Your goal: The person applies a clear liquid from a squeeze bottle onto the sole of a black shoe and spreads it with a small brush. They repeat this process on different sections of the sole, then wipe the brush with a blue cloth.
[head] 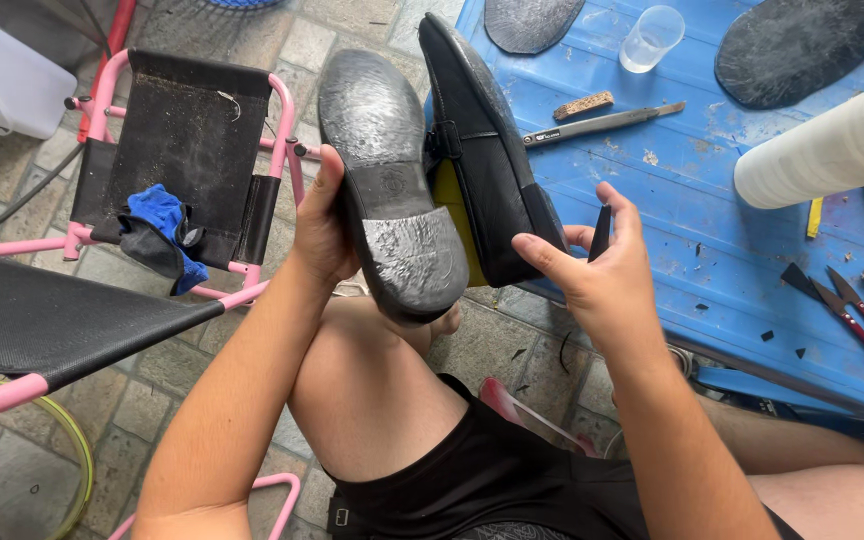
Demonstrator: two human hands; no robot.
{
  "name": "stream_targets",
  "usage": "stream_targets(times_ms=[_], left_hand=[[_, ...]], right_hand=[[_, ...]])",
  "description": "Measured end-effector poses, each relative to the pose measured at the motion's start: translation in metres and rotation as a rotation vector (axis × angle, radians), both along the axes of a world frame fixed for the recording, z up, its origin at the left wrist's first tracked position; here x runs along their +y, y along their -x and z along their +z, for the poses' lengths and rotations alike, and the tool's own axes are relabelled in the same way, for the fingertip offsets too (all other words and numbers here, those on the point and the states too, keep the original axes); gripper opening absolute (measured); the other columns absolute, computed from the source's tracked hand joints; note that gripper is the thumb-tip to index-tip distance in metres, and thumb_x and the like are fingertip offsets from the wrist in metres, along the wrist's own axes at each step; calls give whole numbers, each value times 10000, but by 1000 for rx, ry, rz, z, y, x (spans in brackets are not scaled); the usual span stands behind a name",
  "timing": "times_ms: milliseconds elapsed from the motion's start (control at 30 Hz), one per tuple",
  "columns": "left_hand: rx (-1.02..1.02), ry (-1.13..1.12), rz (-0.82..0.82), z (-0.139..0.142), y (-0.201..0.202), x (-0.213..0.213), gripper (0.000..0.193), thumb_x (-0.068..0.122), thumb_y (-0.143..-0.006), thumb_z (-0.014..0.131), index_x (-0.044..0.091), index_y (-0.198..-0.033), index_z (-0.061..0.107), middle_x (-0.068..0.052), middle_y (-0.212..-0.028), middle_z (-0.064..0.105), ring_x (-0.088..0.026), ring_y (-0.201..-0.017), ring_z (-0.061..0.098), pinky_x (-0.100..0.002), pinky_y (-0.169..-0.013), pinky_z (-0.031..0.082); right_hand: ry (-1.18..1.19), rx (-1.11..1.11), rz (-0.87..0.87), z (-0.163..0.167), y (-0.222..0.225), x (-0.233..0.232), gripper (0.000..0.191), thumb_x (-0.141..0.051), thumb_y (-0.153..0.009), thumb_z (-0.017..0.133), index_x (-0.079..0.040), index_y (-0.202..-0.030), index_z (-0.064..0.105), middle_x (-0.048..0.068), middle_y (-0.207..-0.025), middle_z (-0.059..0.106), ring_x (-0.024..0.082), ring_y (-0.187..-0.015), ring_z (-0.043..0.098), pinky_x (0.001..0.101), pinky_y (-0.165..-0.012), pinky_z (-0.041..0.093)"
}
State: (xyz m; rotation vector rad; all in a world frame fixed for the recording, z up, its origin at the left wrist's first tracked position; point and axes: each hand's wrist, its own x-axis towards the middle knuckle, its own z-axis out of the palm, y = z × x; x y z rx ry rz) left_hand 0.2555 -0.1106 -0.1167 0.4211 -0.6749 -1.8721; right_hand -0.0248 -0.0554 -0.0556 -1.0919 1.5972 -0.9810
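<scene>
Holding a pair of black shoes above the bare knee, the person grips one in each hand: the left hand (324, 232) is clasped around the waist of the left shoe (390, 180), sole turned up, while the right hand (597, 265) closes on the heel end of the right shoe (482, 150), thumb pressed to its side and fingers curled behind, a thin dark strip pinched between them. The upturned sole is dull grey-black rubber, scuffed and shiny in patches, with a rounded heel block nearest the camera. The right shoe shows smooth black leather, a strap with a small buckle and a yellow lining. Both shoes touch along their inner edges, just left of the blue table (712, 230), whose slatted painted top is scratched and dusted with scraps. On that table lie two flat dark sole blanks (797, 45), a clear plastic cup (650, 38), a slim metal knife (602, 122), red-handled snips (857, 315) and a white roll (832, 150). Left of the shoes stands a pink-framed folding stool (187, 150) with black fabric and a blue cloth (157, 220).
</scene>
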Motion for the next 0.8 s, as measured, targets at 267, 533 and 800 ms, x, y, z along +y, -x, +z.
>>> stream_targets(times_ms=[267, 533, 800], left_hand=[[-65, -33, -152, 2, 22, 3, 870, 645, -955, 648, -3, -1500, 455, -201, -1360, 615, -302, -1252, 647, -492, -1058, 571], [-266, 102, -50, 23, 54, 18, 833, 529, -976, 714, 13, -1538, 379, -145, -1362, 586, -251, -1259, 619, -430, -1060, 555], [-316, 17, 153, 28, 57, 16, 800, 427, -951, 741, 53, -1530, 336, -130, -1356, 564, -257, -1258, 602, -423, -1069, 552]], right_hand=[[-169, -82, 14, 17, 43, 13, 1015, -222, -690, 878, 3, -1556, 400, 94, -1036, 711, 82, -649, 575, 211, -468, 397], [-87, -83, 71, 22, 57, 23, 1005, -217, -701, 906, 15, -1538, 399, 92, -1135, 699, 57, -839, 677, 177, -633, 509], [-205, -205, -19, 21, 69, 17, 1106, -138, -667, 879, -42, -1606, 302, 25, -976, 643, 62, -717, 583, 198, -519, 400]])
